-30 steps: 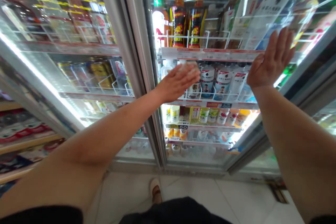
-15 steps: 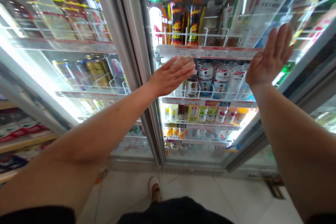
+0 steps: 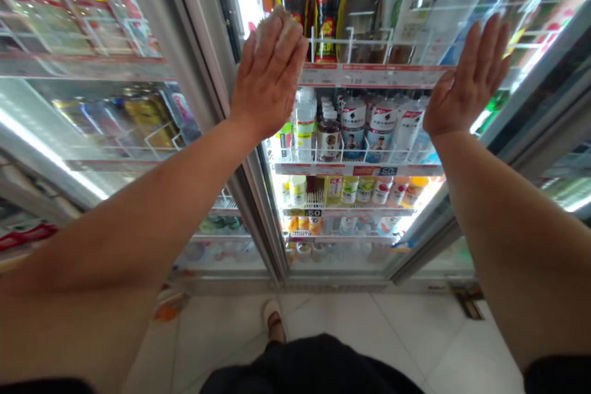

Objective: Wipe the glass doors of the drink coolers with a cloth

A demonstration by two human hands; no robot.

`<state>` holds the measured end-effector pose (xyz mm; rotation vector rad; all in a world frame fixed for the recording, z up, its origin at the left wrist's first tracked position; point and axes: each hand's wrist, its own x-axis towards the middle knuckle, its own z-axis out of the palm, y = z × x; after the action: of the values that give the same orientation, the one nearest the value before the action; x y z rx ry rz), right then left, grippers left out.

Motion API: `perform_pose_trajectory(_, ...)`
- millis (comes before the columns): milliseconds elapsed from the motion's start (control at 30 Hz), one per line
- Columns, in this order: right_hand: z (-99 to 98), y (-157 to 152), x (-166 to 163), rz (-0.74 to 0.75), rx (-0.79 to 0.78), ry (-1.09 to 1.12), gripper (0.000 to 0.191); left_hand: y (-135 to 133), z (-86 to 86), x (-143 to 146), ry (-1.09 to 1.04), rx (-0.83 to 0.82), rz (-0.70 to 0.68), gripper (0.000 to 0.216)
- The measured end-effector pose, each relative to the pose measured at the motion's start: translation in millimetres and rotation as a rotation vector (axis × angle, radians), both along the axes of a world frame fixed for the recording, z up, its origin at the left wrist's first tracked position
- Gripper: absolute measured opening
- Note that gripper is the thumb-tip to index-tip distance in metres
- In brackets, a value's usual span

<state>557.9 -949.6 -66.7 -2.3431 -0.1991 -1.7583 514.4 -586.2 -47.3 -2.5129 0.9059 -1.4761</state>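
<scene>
My left hand (image 3: 270,77) lies against the glass door (image 3: 369,77) of a drinks fridge, close to its left metal frame. Under its palm and fingers is a pale, crumpled cloth (image 3: 295,28), mostly hidden, with its edge showing past the fingertips and along the right side. Farther right, my right hand (image 3: 464,77) rests open on the same glass, fingers pointing up and nothing in it. Behind the glass, close to my left hand, stand dark bottles with yellow caps (image 3: 329,9) and a clear bottle with a white cap (image 3: 305,120).
Metal door frames (image 3: 194,43) run down at the left, with another glass door of drinks beyond. Shelves of bottles (image 3: 353,126) fill the fridge. Below are a tiled floor (image 3: 341,320) and my shoe (image 3: 272,314). A dark object (image 3: 468,301) lies at the fridge base, right.
My left hand has moved up and to the left with the cloth, its fingers turning from rightward to upward. The right hand keeps its place on the glass. The view has shifted slightly.
</scene>
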Motion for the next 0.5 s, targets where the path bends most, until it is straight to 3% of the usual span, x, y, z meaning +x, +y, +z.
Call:
perform_pose_trajectory(67,-0.7,1,0,0.018,0.005,-0.002,0.061,-3,-0.6,0,0.036,0.030,-0.019,0.058)
perform_pose_trajectory(200,-3.1,1,2,0.039,-0.009,-0.063,0.060,-3,3.3,1,0.172,0.302,-0.100,0.054)
perform_pose_trajectory(367,-4.7,-2,7,-0.046,-0.060,-0.068,0.061,-2,19.4,1,-0.028,-0.014,0.033,0.057)
perform_pose_trajectory(433,-4.1,-3,9,-0.093,-0.068,-0.030,0.061,-5,19.1,1,0.028,0.027,-0.016,0.055)
perform_pose_trajectory(500,-3.1,-4,11,-0.126,-0.062,0.002,0.062,-6,18.5,0,0.151,0.181,-0.111,0.050)
